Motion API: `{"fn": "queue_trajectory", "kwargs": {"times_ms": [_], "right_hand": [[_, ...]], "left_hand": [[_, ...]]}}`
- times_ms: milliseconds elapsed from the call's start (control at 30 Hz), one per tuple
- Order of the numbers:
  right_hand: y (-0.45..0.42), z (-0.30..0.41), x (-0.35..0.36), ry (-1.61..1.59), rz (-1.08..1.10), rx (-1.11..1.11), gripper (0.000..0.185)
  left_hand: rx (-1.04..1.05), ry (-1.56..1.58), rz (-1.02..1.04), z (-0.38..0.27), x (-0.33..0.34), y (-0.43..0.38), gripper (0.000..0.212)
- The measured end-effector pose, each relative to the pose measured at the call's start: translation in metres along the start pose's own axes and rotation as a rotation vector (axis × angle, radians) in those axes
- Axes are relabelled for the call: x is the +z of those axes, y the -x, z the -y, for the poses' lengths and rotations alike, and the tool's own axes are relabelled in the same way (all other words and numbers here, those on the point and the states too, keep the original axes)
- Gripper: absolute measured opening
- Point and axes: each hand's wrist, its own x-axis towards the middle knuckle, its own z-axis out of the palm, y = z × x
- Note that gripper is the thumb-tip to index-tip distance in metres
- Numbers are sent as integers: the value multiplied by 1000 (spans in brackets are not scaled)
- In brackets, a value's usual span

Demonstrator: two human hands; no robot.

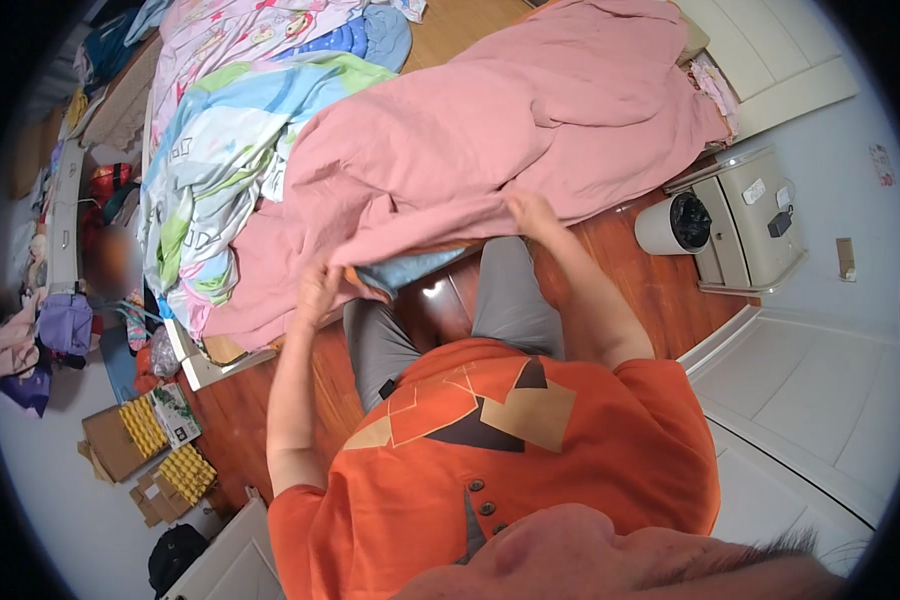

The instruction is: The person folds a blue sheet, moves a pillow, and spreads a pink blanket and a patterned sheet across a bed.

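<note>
A large pink blanket lies crumpled over a bed, its near edge lifted and drawn towards me. My left hand grips that edge at the left, and my right hand grips it further right. Between my hands the edge is stretched, and a light blue cloth shows beneath it. Left of the pink blanket, and partly on it, a white, green and blue patterned quilt lies bunched. Behind that is a pink printed sheet beside a blue folded cloth.
The white bed frame corner stands near my left leg. On the reddish wood floor are cardboard boxes and yellow egg trays. At the right, a bin with a black liner stands beside a beige bedside cabinet.
</note>
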Motion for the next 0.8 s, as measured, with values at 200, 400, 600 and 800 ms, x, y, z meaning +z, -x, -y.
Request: {"fn": "queue_trajectory", "kwargs": {"times_ms": [200, 400, 600, 800], "right_hand": [[-51, 124, -112, 149, -397, -209, 17], [-46, 140, -143, 169, -563, -347, 16], [27, 146, -166, 101, -412, -189, 13], [39, 117, -181, -32, -407, -82, 18]], "left_hand": [[136, -25, -197, -96, -55, -49, 20], [289, -295, -254, -181, -76, -42, 29], [313, -566, -26, -203, -76, 20, 36], [-125, -117, 437, -157, -65, 22, 31]]}}
